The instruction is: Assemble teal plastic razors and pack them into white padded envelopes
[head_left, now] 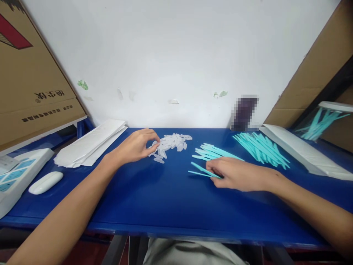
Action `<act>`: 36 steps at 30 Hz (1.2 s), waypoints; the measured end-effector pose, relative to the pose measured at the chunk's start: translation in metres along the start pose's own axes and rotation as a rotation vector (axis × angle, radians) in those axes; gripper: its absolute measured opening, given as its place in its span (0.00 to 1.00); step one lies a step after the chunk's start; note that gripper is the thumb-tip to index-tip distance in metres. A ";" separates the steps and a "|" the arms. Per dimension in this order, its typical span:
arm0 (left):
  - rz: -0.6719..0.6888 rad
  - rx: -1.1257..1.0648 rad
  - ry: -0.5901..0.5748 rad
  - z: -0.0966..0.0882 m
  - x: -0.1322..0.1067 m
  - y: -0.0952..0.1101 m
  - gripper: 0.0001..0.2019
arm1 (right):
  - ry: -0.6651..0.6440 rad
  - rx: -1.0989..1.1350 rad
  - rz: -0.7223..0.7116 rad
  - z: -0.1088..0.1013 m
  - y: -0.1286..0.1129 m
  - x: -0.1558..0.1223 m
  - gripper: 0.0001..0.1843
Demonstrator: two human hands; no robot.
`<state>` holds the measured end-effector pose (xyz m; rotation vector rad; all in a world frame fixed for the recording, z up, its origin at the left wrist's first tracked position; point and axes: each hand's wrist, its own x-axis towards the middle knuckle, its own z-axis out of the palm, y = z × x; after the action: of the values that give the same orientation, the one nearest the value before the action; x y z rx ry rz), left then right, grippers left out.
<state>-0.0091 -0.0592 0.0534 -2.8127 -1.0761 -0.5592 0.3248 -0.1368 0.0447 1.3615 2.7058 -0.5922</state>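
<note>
My left hand (140, 144) is at the left edge of a pile of small translucent white plastic pieces (173, 141), shaped like narrow caps. Its thumb and forefinger tips are drawn together in a pinch; what lies between them, if anything, is too small to tell. My right hand (234, 172) is closed around thin turquoise sticks (200, 168), with two ends sticking out to the left past the fingers. Just behind that hand lies a small group of turquoise sticks (211, 151) with paler, wider ends. A larger heap of turquoise sticks (260, 149) sits farther right.
Flat white packets (92, 143) lie at the left, near a white oval case (46, 183) and a white tray with blue compartments (24, 169). On the right are a long white packet (298, 151) and a clear tub of turquoise sticks (322, 119). Cardboard (35, 73) flanks the blue table (154, 198).
</note>
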 end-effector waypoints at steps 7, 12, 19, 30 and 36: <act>0.027 -0.072 -0.022 0.002 0.000 0.006 0.13 | 0.052 -0.022 -0.073 0.004 0.005 0.001 0.06; 0.013 -0.106 -0.097 0.002 0.000 0.006 0.16 | 0.049 0.012 -0.060 0.001 0.000 0.001 0.05; 0.026 -0.127 -0.229 -0.004 -0.002 0.008 0.11 | 0.071 -0.040 -0.052 0.007 0.000 0.003 0.08; -0.248 -0.411 -0.508 0.003 0.000 0.004 0.17 | 0.097 0.031 0.047 0.007 0.016 0.001 0.14; -0.263 -0.392 -0.540 0.005 0.002 0.007 0.16 | 0.038 0.024 -0.005 0.002 0.013 -0.005 0.13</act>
<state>-0.0012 -0.0625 0.0496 -3.2909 -1.5974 -0.0028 0.3383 -0.1343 0.0397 1.3864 2.7407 -0.6073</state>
